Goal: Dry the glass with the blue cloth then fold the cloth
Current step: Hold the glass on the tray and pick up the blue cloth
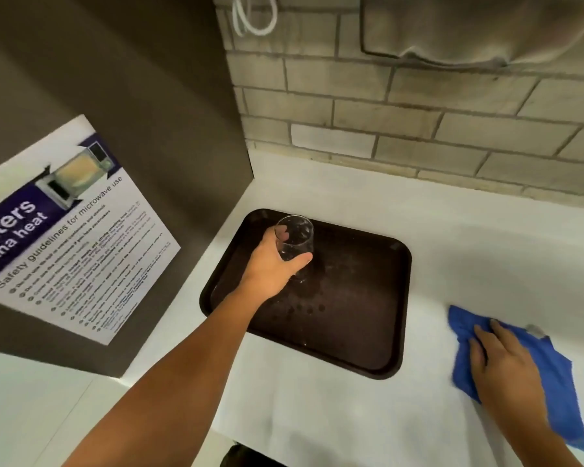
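I'd lift the glass [294, 246] straight up off the wet dark tray [368, 332] and bring the blue cloth [553, 382] to it, wrapping the outside before pushing cloth inside; my left hand [273, 267] reaches to about eleven o'clock, arm extended, fingers and thumb clamped round the upright glass at the tray's far left; my right hand [506, 362] lies at four o'clock, fingers spread flat on the cloth on the white counter [317, 399], seemingly pressing, not pinching.
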{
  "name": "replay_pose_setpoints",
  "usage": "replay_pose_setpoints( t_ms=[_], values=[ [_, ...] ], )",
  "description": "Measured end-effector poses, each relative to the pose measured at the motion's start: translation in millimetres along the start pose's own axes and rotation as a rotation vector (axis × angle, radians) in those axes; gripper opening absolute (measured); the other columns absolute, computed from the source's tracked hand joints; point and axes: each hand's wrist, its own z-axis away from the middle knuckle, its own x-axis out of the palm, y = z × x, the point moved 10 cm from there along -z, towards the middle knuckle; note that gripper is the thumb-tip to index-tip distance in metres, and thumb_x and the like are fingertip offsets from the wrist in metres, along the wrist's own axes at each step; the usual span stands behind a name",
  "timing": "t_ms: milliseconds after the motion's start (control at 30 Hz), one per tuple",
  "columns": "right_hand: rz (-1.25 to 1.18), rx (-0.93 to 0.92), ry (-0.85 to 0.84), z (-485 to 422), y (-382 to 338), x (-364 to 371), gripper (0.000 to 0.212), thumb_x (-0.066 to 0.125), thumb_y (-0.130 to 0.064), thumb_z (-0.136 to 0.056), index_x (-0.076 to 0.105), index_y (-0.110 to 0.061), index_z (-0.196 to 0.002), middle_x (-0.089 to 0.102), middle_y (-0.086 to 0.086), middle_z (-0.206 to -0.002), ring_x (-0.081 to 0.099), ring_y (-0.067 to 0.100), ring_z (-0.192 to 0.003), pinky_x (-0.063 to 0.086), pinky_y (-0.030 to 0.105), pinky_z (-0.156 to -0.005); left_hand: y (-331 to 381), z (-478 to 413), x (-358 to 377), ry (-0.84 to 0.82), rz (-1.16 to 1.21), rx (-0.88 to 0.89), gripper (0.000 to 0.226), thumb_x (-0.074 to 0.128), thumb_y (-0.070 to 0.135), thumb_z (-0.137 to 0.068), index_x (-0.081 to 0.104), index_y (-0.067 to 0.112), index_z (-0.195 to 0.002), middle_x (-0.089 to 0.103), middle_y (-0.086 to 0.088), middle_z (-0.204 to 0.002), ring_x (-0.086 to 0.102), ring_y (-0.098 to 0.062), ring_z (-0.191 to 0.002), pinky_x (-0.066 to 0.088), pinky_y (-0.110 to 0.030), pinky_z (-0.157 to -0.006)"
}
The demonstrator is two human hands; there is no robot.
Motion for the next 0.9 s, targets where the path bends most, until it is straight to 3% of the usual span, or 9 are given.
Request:
replay_pose_setpoints(
  t_ms=[100, 167, 233, 333, 433, 533, 633, 833, 900],
  values=[
    [-0.057, 0.06, -0.089, -7.0, 6.4, -5.4, 0.024, 0.05, -0.039, -0.088, 0.05, -0.061, -0.098, 0.062, -0.028, -0.079, 0.052, 0.006, -0.073, 0.045, 0.018, -0.073, 4.0, -0.6, 0.4, -0.01, 0.007, 0.004, 0.071, 0.092, 0.045, -0.085, 0.05, 0.038, -0.142, 0.063, 0.013, -0.137, 0.064, -0.015, -0.128, 0.054, -0.036, -0.106],
    [-0.162, 0.065, -0.065, -7.3, 4.3, -5.5, 0.035, 0.048, -0.042, -0.092, 0.058, -0.07, -0.11, 0.069, -0.036, -0.085, 0.061, 0.004, -0.078, 0.05, 0.025, -0.081, 4.7, 0.2, 0.6, -0.021, 0.025, 0.0, 0.075, 0.093, 0.042, -0.086, 0.051, 0.034, -0.147, 0.063, 0.011, -0.139, 0.063, -0.016, -0.13, 0.054, -0.036, -0.108],
    [-0.361, 0.137, -0.014, -5.0, 4.7, 1.7, 0.037, 0.046, -0.042, -0.103, 0.068, -0.051, -0.13, 0.077, -0.019, -0.088, 0.066, 0.012, -0.08, 0.055, 0.036, -0.076, 2.5, 2.5, -0.1, -0.029, 0.052, -0.011, 0.08, 0.094, 0.04, -0.086, 0.05, 0.029, -0.152, 0.064, 0.011, -0.139, 0.064, -0.016, -0.13, 0.054, -0.036, -0.11],
    [-0.535, 0.145, 0.034, -2.0, -19.5, 9.6, 0.037, 0.036, -0.043, -0.112, 0.057, -0.018, -0.131, 0.066, 0.009, -0.1, 0.062, 0.036, -0.084, 0.053, 0.049, -0.069, -3.1, 12.1, -2.2, -0.012, 0.204, -0.05, 0.076, 0.096, 0.034, -0.085, 0.055, 0.026, -0.148, 0.069, 0.009, -0.132, 0.071, -0.015, -0.124, 0.06, -0.03, -0.102],
    [-0.789, 0.069, 0.102, -8.1, -57.1, -10.2, 0.021, 0.046, -0.032, -0.116, 0.059, -0.022, -0.128, 0.068, 0.005, -0.104, 0.064, 0.031, -0.086, 0.05, 0.044, -0.077, -2.4, 29.9, -6.0, 0.027, 0.412, -0.088, 0.067, 0.096, 0.037, -0.081, 0.064, 0.027, -0.139, 0.078, 0.003, -0.129, 0.077, -0.008, -0.116, 0.059, -0.012, -0.088],
    [-0.958, -0.061, 0.141, -16.3, -102.3, -33.6, 0.019, 0.05, -0.023, -0.116, 0.06, -0.022, -0.132, 0.072, -0.001, -0.111, 0.069, 0.019, -0.092, 0.054, 0.039, -0.082, -1.4, 53.0, -3.7, 0.048, 0.627, -0.159, 0.062, 0.092, 0.046, -0.078, 0.068, 0.025, -0.131, 0.086, 0.005, -0.116, 0.082, -0.009, -0.111, 0.063, -0.019, -0.089],
    [-1.07, -0.159, 0.095, -22.9, -152.1, -44.0, 0.023, 0.049, -0.029, -0.111, 0.061, -0.031, -0.131, 0.071, -0.027, -0.109, 0.068, -0.008, -0.1, 0.051, 0.014, -0.087, -8.5, 77.2, 10.6, 0.03, 0.819, -0.273, 0.053, 0.089, 0.049, -0.08, 0.071, 0.02, -0.121, 0.086, 0.0, -0.112, 0.083, -0.013, -0.102, 0.065, -0.023, -0.083],
    [-1.036, -0.394, -0.152, -21.2, -235.0, -24.2, 0.027, 0.051, -0.027, -0.115, 0.062, -0.031, -0.14, 0.066, -0.043, -0.116, 0.07, -0.008, -0.107, 0.052, 0.005, -0.082, -16.8, 107.4, 45.5, -0.032, 0.956, -0.398, 0.058, 0.075, 0.047, -0.099, 0.069, 0.012, -0.144, 0.077, -0.023, -0.135, 0.08, -0.03, -0.114, 0.067, -0.043, -0.09],
    [-1.053, -0.431, -0.35, -15.2, -254.0, -9.3, 0.04, 0.048, -0.03, -0.118, 0.052, -0.041, -0.156, 0.063, -0.037, -0.138, 0.068, -0.003, -0.124, 0.058, 0.018, -0.1, -20.5, 113.6, 53.0, -0.045, 0.957, -0.425, 0.055, 0.07, 0.048, -0.104, 0.068, 0.014, -0.147, 0.079, -0.02, -0.136, 0.077, -0.035, -0.124, 0.066, -0.046, -0.094]
  ],
)
